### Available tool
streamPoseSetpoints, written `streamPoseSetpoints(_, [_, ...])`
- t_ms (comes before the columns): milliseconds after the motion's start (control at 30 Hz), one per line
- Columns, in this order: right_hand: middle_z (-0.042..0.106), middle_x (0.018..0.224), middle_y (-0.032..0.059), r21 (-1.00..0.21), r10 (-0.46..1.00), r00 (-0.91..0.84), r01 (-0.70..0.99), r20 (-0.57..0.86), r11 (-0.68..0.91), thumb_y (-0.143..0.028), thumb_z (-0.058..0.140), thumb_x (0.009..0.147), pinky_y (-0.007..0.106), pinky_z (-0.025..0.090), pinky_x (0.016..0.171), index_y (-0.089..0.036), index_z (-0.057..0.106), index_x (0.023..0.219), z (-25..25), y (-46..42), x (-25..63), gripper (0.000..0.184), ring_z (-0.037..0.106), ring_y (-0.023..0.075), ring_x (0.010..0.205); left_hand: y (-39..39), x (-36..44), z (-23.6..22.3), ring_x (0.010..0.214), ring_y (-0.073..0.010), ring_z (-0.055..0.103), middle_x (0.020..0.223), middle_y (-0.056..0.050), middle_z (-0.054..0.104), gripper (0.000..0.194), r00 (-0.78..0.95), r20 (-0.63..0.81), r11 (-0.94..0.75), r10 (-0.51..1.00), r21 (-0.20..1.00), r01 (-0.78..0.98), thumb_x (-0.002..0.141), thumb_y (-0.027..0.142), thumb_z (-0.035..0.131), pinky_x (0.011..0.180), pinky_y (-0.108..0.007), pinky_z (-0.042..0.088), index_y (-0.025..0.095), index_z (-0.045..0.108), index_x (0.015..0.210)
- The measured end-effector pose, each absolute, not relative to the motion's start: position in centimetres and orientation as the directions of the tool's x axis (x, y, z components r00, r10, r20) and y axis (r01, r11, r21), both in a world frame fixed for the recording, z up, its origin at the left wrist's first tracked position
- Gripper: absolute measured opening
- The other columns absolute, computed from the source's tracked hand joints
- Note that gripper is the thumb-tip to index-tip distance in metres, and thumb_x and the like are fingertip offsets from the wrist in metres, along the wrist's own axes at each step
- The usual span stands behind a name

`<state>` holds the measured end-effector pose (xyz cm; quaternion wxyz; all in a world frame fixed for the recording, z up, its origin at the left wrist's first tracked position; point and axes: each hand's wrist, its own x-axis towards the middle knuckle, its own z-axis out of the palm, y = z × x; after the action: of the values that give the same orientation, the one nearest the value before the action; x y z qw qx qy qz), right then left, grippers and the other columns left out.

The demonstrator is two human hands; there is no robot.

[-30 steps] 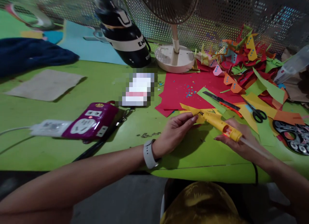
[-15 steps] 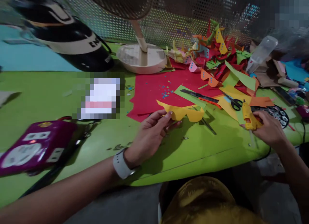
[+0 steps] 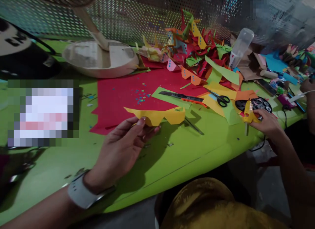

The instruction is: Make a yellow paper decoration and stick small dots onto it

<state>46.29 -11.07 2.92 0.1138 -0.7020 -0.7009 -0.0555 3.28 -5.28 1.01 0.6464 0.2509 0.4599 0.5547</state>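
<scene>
A: Quick one, what's new on yr end?
B: A sec ago I had the glue gun w/ its tip right at the yellow cut-out. Now my R hand has it off to the right, by the black disc, well apart from the cut-out. View's swung right too.
A: R fingers?
B: Wrapped round the gun's handle. Can't tell if it's resting on the worktop or held just above.
A: And L hand?
B: Same as b4: thumb & fingers pinching the cut-out's left part, the rest sticking out rightward above the worktop, nr the red paper's front edge. A thin dark tool lies partly hidden behind its right end.
A: Meaning?
B: No glue going on rn, I'd say; the cut-out's free of the gun. Can't make out any glue on it.
</scene>
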Motion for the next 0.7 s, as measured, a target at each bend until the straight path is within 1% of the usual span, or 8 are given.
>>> streamPoseSetpoints(200, [0.072,0.102,0.0164,-0.088,0.997,-0.023,0.996,0.067,0.029,-0.044,0.076,0.074,0.039,0.050,0.076,-0.022,0.069,0.098,5.5,-11.3,46.8,0.033,0.069,0.0304,0.092,-5.2,3.4,1.0,0.068,-0.0076,0.066,0.071,0.009,0.074,0.013,-0.026,-0.281,0.225,0.959,0.820,-0.527,0.073,0.020,0.083,0.076,-0.026,0.061,0.025,0.071,0.071])
streamPoseSetpoints(267, [0.072,0.104,0.0159,-0.060,0.995,-0.037,0.997,0.089,0.042,-0.040,0.077,0.074,0.040,0.049,0.078,-0.023,0.069,0.098,6.8,-11.2,46.0,0.031,0.068,0.0311,0.095,-5.2,3.4,0.9,0.066,-0.0067,0.065,0.069,0.009,0.073,0.013,-0.037,-0.271,0.207,0.962,0.811,-0.547,0.076,0.018,0.081,0.075,-0.025,0.061,0.024,0.070,0.071])
streamPoseSetpoints(333, [0.072,0.106,0.0159,-0.047,0.980,-0.055,0.997,0.190,0.065,-0.042,0.076,0.076,0.040,0.048,0.080,-0.025,0.068,0.096,7.9,-10.9,44.1,0.027,0.067,0.0313,0.100,-5.1,3.4,0.9,0.064,-0.0061,0.064,0.068,0.008,0.072,0.013,-0.047,-0.269,0.198,0.962,0.805,-0.560,0.078,0.017,0.079,0.074,-0.025,0.060,0.023,0.070,0.071])
streamPoseSetpoints(433, [0.072,0.094,0.0109,-0.164,0.963,-0.102,0.976,0.248,0.145,-0.044,0.065,0.086,0.038,0.048,0.076,-0.026,0.065,0.094,8.0,-9.7,38.9,0.020,0.069,0.0260,0.088,-5.0,3.5,0.9,0.065,-0.0057,0.063,0.069,0.009,0.071,0.014,-0.044,-0.265,0.196,0.963,0.804,-0.561,0.081,0.016,0.076,0.076,-0.025,0.059,0.023,0.069,0.072])
streamPoseSetpoints(500, [0.072,0.086,0.0073,-0.296,0.976,-0.202,0.930,0.083,0.218,-0.053,0.062,0.087,0.035,0.049,0.069,-0.024,0.062,0.096,7.2,-8.5,34.8,0.030,0.068,0.0224,0.076,-5.0,3.5,1.1,0.065,-0.0056,0.063,0.070,0.009,0.071,0.015,-0.037,-0.264,0.198,0.964,0.800,-0.566,0.082,0.015,0.075,0.077,-0.025,0.058,0.023,0.069,0.071])
streamPoseSetpoints(533, [0.071,0.080,0.0051,-0.318,0.968,-0.249,0.917,0.014,0.240,-0.057,0.061,0.085,0.033,0.048,0.064,-0.023,0.061,0.093,6.5,-7.9,33.0,0.035,0.067,0.0218,0.072,-5.0,3.4,1.1,0.065,-0.0056,0.063,0.070,0.009,0.071,0.015,-0.034,-0.266,0.200,0.963,0.796,-0.571,0.083,0.014,0.074,0.077,-0.025,0.058,0.023,0.069,0.072])
streamPoseSetpoints(600, [0.069,0.076,0.0043,-0.247,0.945,-0.326,0.919,-0.031,0.309,-0.063,0.062,0.081,0.032,0.045,0.060,-0.023,0.059,0.085,5.2,-6.9,30.1,0.040,0.065,0.0221,0.071,-5.0,3.4,1.1,0.066,-0.0061,0.063,0.070,0.009,0.070,0.016,-0.036,-0.271,0.201,0.962,0.788,-0.582,0.084,0.013,0.072,0.078,-0.026,0.057,0.023,0.068,0.072])
streamPoseSetpoints(700, [0.068,0.080,0.0052,-0.160,0.880,-0.468,0.877,-0.077,0.453,-0.051,0.060,0.087,0.030,0.040,0.057,-0.022,0.058,0.078,3.9,-6.1,28.3,0.030,0.062,0.0209,0.071,-4.9,3.3,0.9,0.068,-0.0077,0.065,0.071,0.009,0.071,0.014,-0.042,-0.275,0.197,0.960,0.778,-0.597,0.082,0.013,0.073,0.079,-0.028,0.057,0.023,0.068,0.074])
